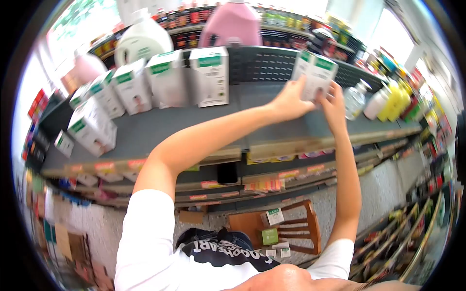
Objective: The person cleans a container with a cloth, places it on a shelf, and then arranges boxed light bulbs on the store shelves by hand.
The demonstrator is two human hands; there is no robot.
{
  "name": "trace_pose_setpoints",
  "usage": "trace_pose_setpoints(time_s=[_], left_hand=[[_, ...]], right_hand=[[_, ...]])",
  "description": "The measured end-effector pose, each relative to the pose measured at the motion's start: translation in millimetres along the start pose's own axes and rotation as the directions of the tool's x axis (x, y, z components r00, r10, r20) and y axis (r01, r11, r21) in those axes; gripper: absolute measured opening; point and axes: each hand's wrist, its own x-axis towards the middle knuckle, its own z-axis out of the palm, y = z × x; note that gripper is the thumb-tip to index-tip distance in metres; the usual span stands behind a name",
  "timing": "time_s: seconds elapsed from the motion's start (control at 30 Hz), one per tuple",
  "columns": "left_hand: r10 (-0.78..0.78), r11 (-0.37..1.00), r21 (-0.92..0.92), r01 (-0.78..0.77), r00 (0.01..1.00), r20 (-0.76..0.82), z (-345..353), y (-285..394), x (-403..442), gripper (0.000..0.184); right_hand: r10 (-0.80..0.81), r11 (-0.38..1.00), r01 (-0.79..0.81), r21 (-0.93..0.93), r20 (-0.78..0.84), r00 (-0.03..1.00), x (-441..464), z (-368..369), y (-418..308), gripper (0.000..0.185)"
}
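Observation:
A white box with a green top band (pixel 318 72) is held upright between both hands over the right part of the grey shelf (pixel 194 130). My left hand (pixel 292 99) has its fingers closed on the box's left side and lower edge. On the lower right of the same box, my right hand (pixel 332 103) grips with bent fingers. Similar white and green boxes (pixel 213 77) stand in a row on the left part of the shelf, and one box (pixel 93 127) sits nearer its front edge.
Right of the held box stand a clear pump bottle (pixel 355 100) and yellow bottles (pixel 395 103). Large pink (pixel 232 26) and white (pixel 142 41) jugs rise behind the shelf's back panel. Below, a wooden chair (pixel 247 222) carries small boxes.

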Motion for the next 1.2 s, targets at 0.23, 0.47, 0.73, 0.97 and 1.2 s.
trace_pose_setpoints(time_s=[0.23, 0.47, 0.73, 0.97, 1.2], left_hand=[[0.052, 0.988, 0.149, -0.036, 0.993, -0.103, -73, 87, -117, 0.084], [0.055, 0.95, 0.31, 0.024, 0.968, -0.244, -165, 106, -216, 0.08], [-0.018, 0.952, 0.263, 0.154, 0.889, -0.458, -254, 102, -309, 0.078], [-0.035, 0.92, 0.321, 0.226, 0.861, -0.507, -301, 95, -357, 0.072], [-0.018, 0.878, 0.413, 0.243, 0.878, -0.479, -319, 94, -383, 0.068]], right_hand=[[-0.167, 0.986, 0.168, -0.006, 0.078, 0.983, -58, 59, -87, 0.049], [-0.231, 0.964, 0.2, 0.176, 0.184, 0.955, -106, 167, -151, 0.053], [-0.26, 0.954, 0.19, 0.233, 0.327, 0.909, -145, 298, -193, 0.052], [-0.231, 0.956, 0.15, 0.251, 0.335, 0.913, -178, 367, -214, 0.049], [-0.257, 0.966, 0.229, 0.12, 0.344, 0.903, -196, 386, -205, 0.054]])
